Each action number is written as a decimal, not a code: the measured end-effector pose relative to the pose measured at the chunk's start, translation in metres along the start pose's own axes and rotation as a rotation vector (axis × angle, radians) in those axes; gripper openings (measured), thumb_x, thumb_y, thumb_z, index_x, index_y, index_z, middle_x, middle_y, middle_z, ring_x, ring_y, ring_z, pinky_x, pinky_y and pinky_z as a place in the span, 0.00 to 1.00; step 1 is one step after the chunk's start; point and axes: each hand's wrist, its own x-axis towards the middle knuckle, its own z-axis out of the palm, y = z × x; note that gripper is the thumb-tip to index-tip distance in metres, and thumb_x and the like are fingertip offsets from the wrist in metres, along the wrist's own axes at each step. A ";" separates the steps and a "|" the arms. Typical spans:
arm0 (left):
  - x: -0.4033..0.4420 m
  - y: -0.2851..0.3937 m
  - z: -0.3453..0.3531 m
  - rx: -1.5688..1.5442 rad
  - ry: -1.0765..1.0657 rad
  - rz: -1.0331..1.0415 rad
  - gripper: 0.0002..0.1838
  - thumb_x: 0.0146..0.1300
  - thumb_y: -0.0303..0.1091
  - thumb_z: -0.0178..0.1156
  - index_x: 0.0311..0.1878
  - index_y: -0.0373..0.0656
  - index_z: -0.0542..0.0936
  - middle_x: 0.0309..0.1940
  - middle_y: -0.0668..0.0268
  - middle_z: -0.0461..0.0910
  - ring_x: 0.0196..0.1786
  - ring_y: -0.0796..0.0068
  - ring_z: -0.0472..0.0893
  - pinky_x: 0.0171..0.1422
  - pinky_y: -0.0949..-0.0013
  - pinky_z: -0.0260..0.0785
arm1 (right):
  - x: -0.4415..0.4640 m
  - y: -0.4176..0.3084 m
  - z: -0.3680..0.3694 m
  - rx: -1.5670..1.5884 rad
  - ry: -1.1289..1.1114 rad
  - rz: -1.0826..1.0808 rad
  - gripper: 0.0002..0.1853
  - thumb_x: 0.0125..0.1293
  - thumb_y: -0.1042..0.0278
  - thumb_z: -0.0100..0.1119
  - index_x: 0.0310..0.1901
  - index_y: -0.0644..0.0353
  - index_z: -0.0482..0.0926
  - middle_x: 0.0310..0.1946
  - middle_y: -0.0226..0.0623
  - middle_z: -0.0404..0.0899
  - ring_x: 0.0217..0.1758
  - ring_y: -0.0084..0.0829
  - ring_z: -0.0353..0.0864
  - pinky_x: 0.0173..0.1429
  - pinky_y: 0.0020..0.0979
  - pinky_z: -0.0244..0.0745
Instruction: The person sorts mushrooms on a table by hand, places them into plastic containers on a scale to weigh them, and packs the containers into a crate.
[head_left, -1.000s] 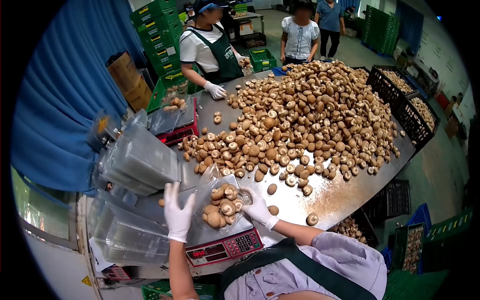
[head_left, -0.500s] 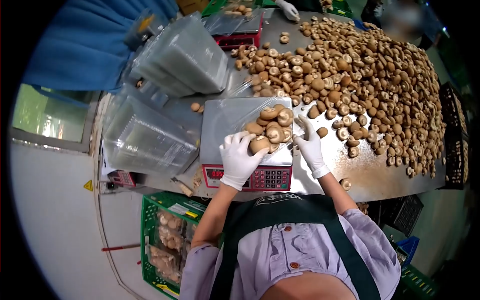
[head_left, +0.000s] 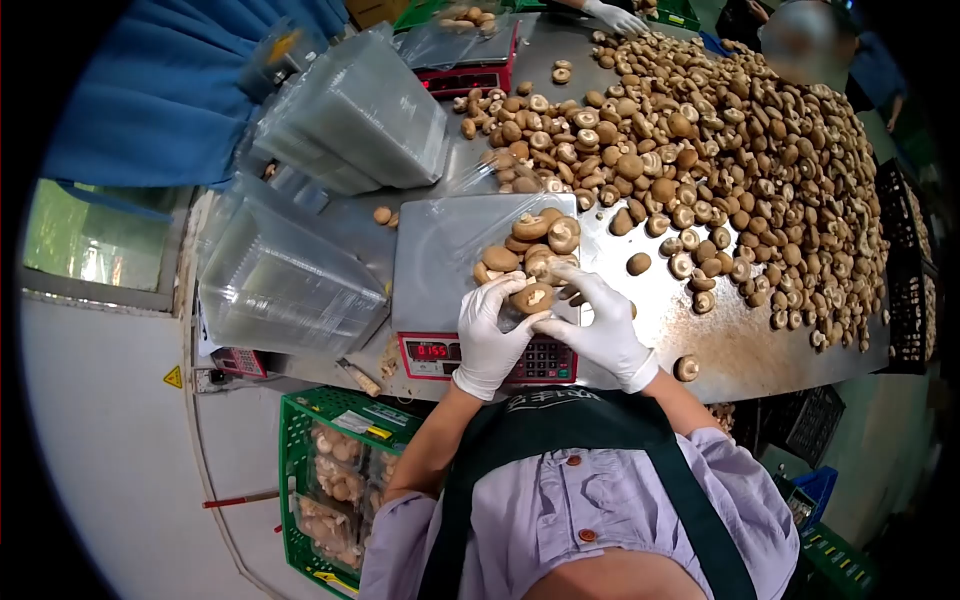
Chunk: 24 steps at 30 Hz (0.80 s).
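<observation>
The left hand (head_left: 489, 345) was found clamped on one mushroom (head_left: 532, 299), the stem facing up. The right hand (head_left: 608, 335) was placed opposite, thumb and forefinger spread at the same cluster (head_left: 500, 259); whether anything was gripped by it could not be told. The mushroom was held low over the near side of the scale (head_left: 430, 235). The cluster was apparently heaped on the pan so that its weight could be registered, and both sides seemed guarded against rolling. Red figures were lit on the display (head_left: 432, 351); the keypad (head_left: 548, 360) was partly covered by the hands.

Leftward reach was hemmed in by two stacks of clear tubs (head_left: 350, 110) (head_left: 290, 275). The bench (head_left: 745, 372) was largely taken up, beyond and rightward, by a pile (head_left: 740, 180). A second scale (head_left: 465, 82) was noted farther off, with a co-worker's gloved hand (head_left: 615, 17) near the pile. Packed mushrooms were contained in a green crate (head_left: 295, 505) below.
</observation>
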 end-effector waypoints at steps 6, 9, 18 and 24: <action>-0.001 0.007 0.006 0.069 0.029 0.148 0.24 0.39 0.26 0.72 0.44 0.42 0.78 0.45 0.62 0.80 0.48 0.60 0.79 0.55 0.62 0.69 | 0.002 0.002 0.007 0.073 0.034 0.009 0.18 0.53 0.67 0.70 0.46 0.62 0.81 0.36 0.42 0.81 0.38 0.38 0.80 0.44 0.32 0.76; -0.001 0.011 0.007 -0.021 -0.002 0.111 0.24 0.39 0.26 0.72 0.44 0.42 0.78 0.45 0.61 0.80 0.48 0.59 0.79 0.54 0.62 0.71 | -0.004 0.013 -0.004 0.044 -0.075 0.151 0.16 0.54 0.68 0.69 0.45 0.60 0.82 0.35 0.42 0.82 0.38 0.38 0.80 0.45 0.31 0.76; 0.008 0.043 0.028 -0.107 -0.417 0.213 0.27 0.44 0.28 0.73 0.51 0.37 0.77 0.48 0.54 0.79 0.53 0.56 0.79 0.57 0.61 0.71 | -0.052 0.028 -0.035 0.321 0.034 0.472 0.19 0.57 0.62 0.66 0.48 0.60 0.77 0.35 0.39 0.81 0.39 0.26 0.81 0.46 0.27 0.76; 0.060 0.008 0.017 0.093 -0.216 0.134 0.20 0.60 0.25 0.60 0.57 0.33 0.74 0.62 0.51 0.70 0.64 0.56 0.69 0.68 0.61 0.59 | -0.126 0.064 -0.077 0.280 0.396 0.623 0.18 0.55 0.60 0.67 0.44 0.62 0.79 0.32 0.39 0.82 0.37 0.27 0.80 0.45 0.28 0.76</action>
